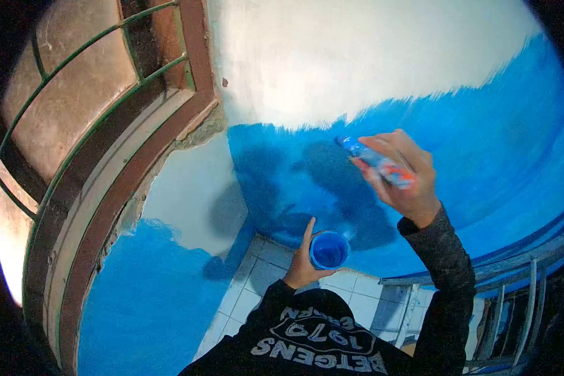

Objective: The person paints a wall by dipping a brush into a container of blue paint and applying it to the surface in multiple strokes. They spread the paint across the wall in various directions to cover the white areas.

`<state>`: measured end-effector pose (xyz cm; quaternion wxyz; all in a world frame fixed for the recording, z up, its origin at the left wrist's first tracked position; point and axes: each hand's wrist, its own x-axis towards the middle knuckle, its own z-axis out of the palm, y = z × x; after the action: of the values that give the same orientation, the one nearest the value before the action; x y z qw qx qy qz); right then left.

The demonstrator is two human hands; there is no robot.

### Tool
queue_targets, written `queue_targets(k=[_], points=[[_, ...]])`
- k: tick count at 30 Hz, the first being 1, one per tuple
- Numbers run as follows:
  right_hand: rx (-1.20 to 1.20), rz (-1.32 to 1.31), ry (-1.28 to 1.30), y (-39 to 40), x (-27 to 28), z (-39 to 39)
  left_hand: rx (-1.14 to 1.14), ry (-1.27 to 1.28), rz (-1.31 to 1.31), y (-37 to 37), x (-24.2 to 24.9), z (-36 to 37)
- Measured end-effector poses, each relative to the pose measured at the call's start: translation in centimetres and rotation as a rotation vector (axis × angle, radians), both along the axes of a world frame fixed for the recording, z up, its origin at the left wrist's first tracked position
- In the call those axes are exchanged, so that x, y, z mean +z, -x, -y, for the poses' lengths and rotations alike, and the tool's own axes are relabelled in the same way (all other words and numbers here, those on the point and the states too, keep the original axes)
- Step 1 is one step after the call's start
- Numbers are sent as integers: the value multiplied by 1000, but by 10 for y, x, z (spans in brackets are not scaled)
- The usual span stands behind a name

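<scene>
My right hand (407, 169) is closed around a paintbrush (373, 156) with a paint-smeared handle, slightly blurred. The blue-covered end of the brush overlaps the freshly blue part of the wall (482, 144), just below its ragged border with the white. Lower down, my left hand (302, 266) grips a small round cup of blue paint (329, 250) from the side, thumb and fingers around it. Seen from above, the cup shows blue paint inside and along its rim. Shadows of my arms and head fall across the blue wall.
On the left stands a brown window frame (200, 56) with green metal bars (106, 31) and rough broken plaster (200, 128) along its edge. White floor tiles (263, 269) lie below. At lower right is a metal railing or rack (501, 276). White wall (357, 56) spans the top.
</scene>
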<state>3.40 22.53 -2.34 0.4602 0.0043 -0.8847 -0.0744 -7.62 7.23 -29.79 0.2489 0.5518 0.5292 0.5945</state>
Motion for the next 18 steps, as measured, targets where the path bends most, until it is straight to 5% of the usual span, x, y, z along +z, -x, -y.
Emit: queue_targets(k=[6,18], points=[[-125,176,-159,14,-4,-20,-9,11,41,3,-6,4],[-183,36,-555,6,26,-2,-109,27,92,-6,-8,6]])
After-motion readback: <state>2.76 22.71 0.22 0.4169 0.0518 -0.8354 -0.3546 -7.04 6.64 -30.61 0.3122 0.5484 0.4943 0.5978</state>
